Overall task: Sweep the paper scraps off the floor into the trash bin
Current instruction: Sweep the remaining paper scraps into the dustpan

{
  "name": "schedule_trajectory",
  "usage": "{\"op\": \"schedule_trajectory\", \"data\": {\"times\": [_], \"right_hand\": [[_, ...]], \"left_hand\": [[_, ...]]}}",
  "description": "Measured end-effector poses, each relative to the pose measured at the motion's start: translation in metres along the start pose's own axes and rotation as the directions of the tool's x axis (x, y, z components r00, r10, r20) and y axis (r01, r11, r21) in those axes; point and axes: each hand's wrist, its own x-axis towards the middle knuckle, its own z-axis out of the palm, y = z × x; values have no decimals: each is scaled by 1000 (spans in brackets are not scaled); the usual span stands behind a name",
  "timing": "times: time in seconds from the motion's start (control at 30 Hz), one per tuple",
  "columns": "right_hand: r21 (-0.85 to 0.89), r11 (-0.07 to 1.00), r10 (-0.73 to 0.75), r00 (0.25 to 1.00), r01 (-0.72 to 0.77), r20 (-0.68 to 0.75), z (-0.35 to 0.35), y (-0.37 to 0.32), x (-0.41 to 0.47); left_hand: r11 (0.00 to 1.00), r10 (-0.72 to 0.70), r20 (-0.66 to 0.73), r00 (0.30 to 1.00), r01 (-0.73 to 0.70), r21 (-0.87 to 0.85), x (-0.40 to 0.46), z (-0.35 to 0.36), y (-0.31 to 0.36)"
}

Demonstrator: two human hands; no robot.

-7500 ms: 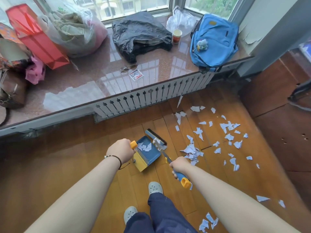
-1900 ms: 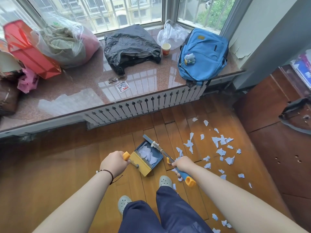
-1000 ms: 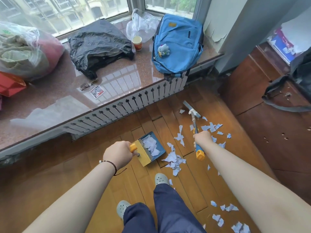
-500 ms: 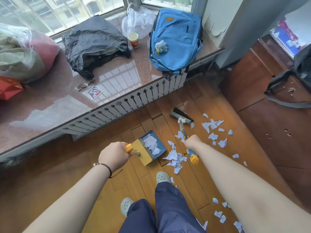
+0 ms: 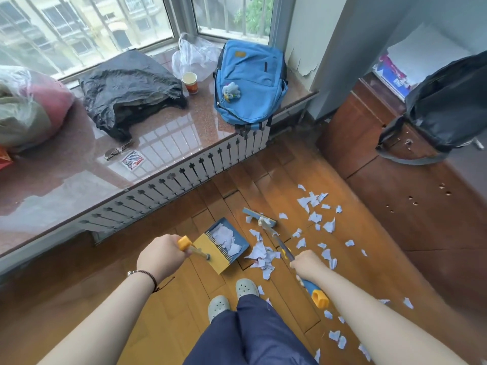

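Note:
My left hand (image 5: pixel 160 255) grips the yellow handle of a blue and yellow dustpan (image 5: pixel 224 246) standing on the wooden floor, with a few white scraps in it. My right hand (image 5: pixel 308 267) grips the blue and yellow handle of a small broom (image 5: pixel 259 216), whose head rests on the floor just beyond the dustpan's right side. A heap of paper scraps (image 5: pixel 261 258) lies between the dustpan mouth and the broom shaft. More loose scraps (image 5: pixel 315 216) are scattered to the right, and others (image 5: pixel 337 338) lie near my right arm. No trash bin is in view.
A granite window ledge (image 5: pixel 79 164) runs along the left, carrying a blue backpack (image 5: pixel 250 80), a black bag (image 5: pixel 129 88), a paper cup (image 5: pixel 190 83) and plastic bags. A brown cabinet (image 5: pixel 411 196) with a dark bag (image 5: pixel 448 106) stands at the right. My feet (image 5: pixel 232 295) stand just behind the dustpan.
The broom head has come nearer, drawn back from the far scraps toward the dustpan. The heap by the dustpan mouth stays in place. My left hand holds the dustpan still.

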Motion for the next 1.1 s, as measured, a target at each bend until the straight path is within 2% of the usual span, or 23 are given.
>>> {"op": "schedule_trajectory", "data": {"times": [0.17, 0.4, 0.47, 0.57, 0.73, 0.83, 0.9, 0.97, 1.1], "right_hand": [[186, 981, 71, 994, -55, -84, 11, 18, -5], [274, 958, 121, 984, -82, -127, 12, -10, 12], [311, 942, 166, 980, -125, -111, 23, -14, 17], [393, 898, 216, 977, -199, 1, 57, -10, 29], [337, 922, 158, 980, -191, 122, 106, -16, 0], [282, 947, 121, 983, -156, 138, 115, -18, -22], [338, 922, 137, 975, -190, 175, 109, -18, -36], [354, 915, 143, 977, -192, 159, 101, -12, -41], [329, 940, 61, 994, -89, 95, 85, -7, -47]], "left_hand": [[999, 36, -1, 999, -36, 14, -6, -2, -7], [994, 70, 15, 997, -71, 84, 10, 8, 0], [993, 72, 28, 997, -75, 94, 14, 14, 2], [993, 74, 41, 996, -77, 92, 18, 21, 2], [992, 96, 39, 995, -99, 81, 27, 23, 4], [991, 105, 56, 993, -109, 78, 28, 22, 4], [991, 103, 64, 993, -108, 80, 28, 21, 3], [990, 104, 62, 993, -110, 94, 24, 20, -1], [989, 109, 64, 992, -115, 95, 19, 18, -13]]}}
